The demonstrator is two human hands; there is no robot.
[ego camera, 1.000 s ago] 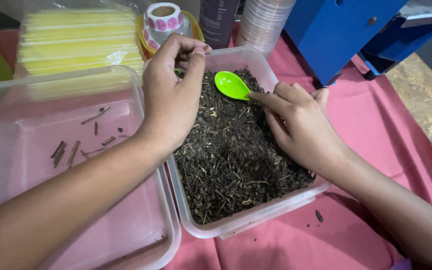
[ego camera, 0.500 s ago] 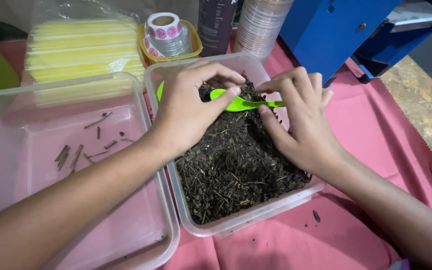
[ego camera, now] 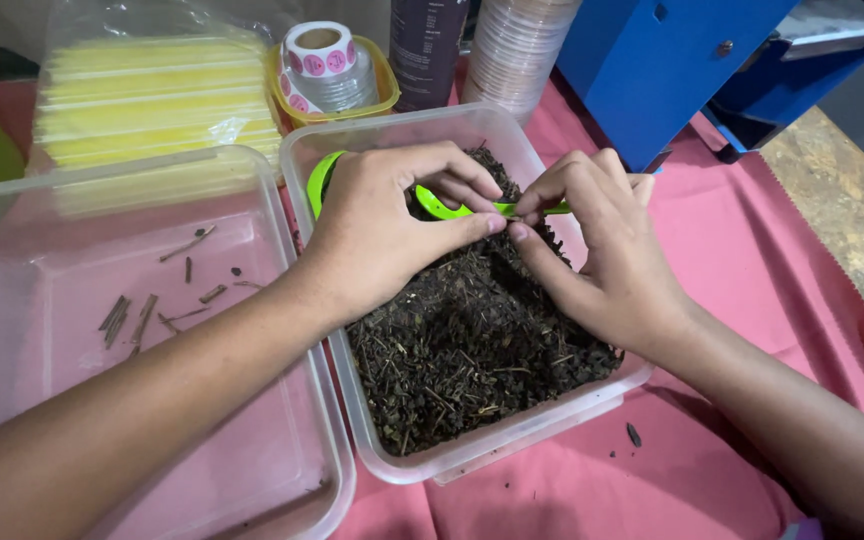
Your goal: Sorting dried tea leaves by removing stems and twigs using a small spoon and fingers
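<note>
**Both hands on the green spoon, above the tub of dried leaves**

Over the clear plastic tub (ego camera: 552,415) of dark dried leaves (ego camera: 472,340), both hands meet at a bright green plastic spoon (ego camera: 442,208). Left hand (ego camera: 382,235): fingers curled, thumb and fingertips pinched at the spoon's bowl end. Right hand (ego camera: 602,250): fingers bent, thumb and forefinger closed on the handle end. Judged from the grip, the spoon is kept level above the leaf surface, so that anything picked off it falls back into the tub.

Left of the tub, touching it, sits a second clear container (ego camera: 12,190) holding only a few separated brown stems (ego camera: 127,318); its position beside the tub suggests a place for sorted-out pieces.

Behind the tub stand a small yellow bowl (ego camera: 382,95) with a sticker roll (ego camera: 317,55), a dark bottle (ego camera: 427,45) and a stack of clear lids (ego camera: 517,50). Behind the second container lies a bagged stack of yellow sheets (ego camera: 142,100). Right of the tub, a pink cloth (ego camera: 752,300) covers the table, and a blue box (ego camera: 662,70) stands at its far edge.
</note>
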